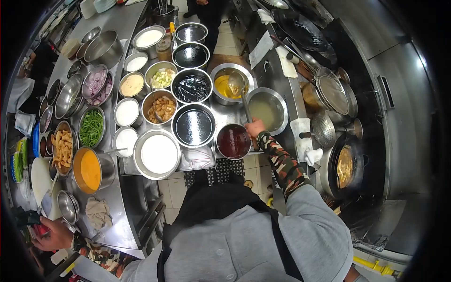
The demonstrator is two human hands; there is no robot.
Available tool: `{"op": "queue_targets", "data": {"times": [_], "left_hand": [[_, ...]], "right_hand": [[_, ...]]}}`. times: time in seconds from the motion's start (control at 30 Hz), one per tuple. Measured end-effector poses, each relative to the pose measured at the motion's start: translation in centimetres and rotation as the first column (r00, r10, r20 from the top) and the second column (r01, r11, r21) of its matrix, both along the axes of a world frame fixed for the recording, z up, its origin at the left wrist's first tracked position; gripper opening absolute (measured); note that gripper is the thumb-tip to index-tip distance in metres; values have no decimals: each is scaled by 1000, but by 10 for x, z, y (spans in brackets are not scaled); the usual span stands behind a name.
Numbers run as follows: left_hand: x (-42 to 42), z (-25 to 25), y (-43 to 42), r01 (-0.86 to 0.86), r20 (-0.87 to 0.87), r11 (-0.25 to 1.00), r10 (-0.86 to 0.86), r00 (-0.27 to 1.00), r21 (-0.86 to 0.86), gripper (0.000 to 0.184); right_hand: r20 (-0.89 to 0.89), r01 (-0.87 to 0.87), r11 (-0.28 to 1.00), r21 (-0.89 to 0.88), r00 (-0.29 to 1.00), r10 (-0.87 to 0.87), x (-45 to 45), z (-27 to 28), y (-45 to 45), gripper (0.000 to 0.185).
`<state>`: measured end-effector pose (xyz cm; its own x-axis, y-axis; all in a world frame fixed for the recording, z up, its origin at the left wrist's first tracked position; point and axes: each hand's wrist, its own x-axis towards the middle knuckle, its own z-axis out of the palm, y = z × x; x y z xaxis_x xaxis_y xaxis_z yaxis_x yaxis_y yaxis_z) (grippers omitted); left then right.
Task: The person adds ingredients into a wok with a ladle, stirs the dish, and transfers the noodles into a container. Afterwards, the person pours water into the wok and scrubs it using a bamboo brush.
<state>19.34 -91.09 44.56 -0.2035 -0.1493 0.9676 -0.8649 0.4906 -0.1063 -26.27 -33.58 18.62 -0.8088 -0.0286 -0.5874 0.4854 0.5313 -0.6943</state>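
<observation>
My right hand (pixel 255 128) is closed around the handle of a ladle (pixel 247 105). The ladle's bowl lies in yellow oil inside a metal pot (pixel 249 75). Just below the hand stands a pot of dark red sauce (pixel 233 141), and beside it is a pot of cloudy liquid (pixel 268 110). At the lower left my left hand (pixel 54 235) has its thumb and fingers apart, near a dark item (pixel 29 218) and something red. I see nothing clearly held in it.
Pots of dark liquid (pixel 193 125), white powder or liquid (pixel 157 154), and chopped food crowd the centre counter. A wok with frying food (pixel 345 167) sits on the right stove. An orange-liquid pot (pixel 90 169) and a cloth (pixel 98 213) are left. Another person (pixel 204 16) stands ahead.
</observation>
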Motion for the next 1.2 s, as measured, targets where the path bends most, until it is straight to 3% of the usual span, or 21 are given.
{"op": "queue_targets", "data": {"times": [0.17,0.23,0.3,0.37,0.43,0.47,0.5,0.53,0.57,0.6,0.7,0.73,0.8,0.83,0.93,0.97,1.0,1.03,1.1,1.17,1.2], "left_hand": [[-12,-3,16,16,-39,996,-13,999,85,47],[-26,-6,22,61,-97,992,-50,994,113,48],[-54,-11,36,194,-168,967,-166,972,163,48],[-96,-16,62,311,-219,935,-272,937,171,49],[-141,-24,96,648,-476,725,-496,726,233,51],[-161,-29,115,678,-436,669,-536,723,303,51],[-183,-35,137,888,-580,337,-672,460,313,43],[-202,-38,167,892,-646,206,-627,436,403,39],[-221,-54,194,918,-697,3,-651,302,395,36],[-239,-54,234,869,-741,-139,-596,309,474,35],[-269,-61,336,626,-665,-501,-746,39,598,29],[-271,-72,371,492,-791,-691,-612,-7,530,27],[-278,-91,428,198,-787,-785,-611,-88,587,23],[-281,-97,458,48,-780,-789,-613,-127,612,21],[-286,-106,558,-238,-763,-745,-512,-394,623,22],[-281,-118,594,-407,-824,-719,-453,-340,564,23],[-276,-121,629,-496,-812,-643,-431,-394,583,24],[-269,-123,661,-577,-799,-553,-406,-444,602,24],[-253,-160,720,-751,-762,-270,-472,-443,603,25],[-232,-213,773,-686,-665,-148,-454,-593,712,30],[-222,-233,796,-634,-579,-49,-465,-669,772,33]], "right_hand": [[127,80,987,-138,990,-62,3,-1,4,14],[304,309,878,-364,931,-201,13,26,5,15],[346,349,844,-407,914,-210,18,47,16,14],[628,611,473,-635,765,-144,22,62,43,13],[687,672,182,-718,726,25,39,89,69,22],[676,671,89,-736,734,58,52,104,79,25],[660,663,-8,-749,747,87,66,119,92,27],[634,640,-60,-766,768,93,82,130,108,30],[615,621,-95,-778,784,84,99,146,123,33],[597,601,-130,-789,799,75,116,162,138,36],[534,525,-165,-835,845,-13,184,210,193,42],[522,502,-175,-847,848,-96,210,226,212,45],[485,468,-131,-874,834,-264,255,253,255,46],[455,451,-97,-887,823,-341,275,263,275,46],[222,522,310,-794,725,-653,310,290,335,42],[109,560,432,-707,689,-716,317,293,356,40],[6,618,525,-585,651,-759,323,295,373,41],[11,623,516,-588,644,-765,328,293,391,41],[-197,683,689,-242,661,-724,339,288,431,40],[-138,721,628,-292,618,-774,343,282,481,41],[-9,702,464,-540,546,-837,345,270,508,40]]}}
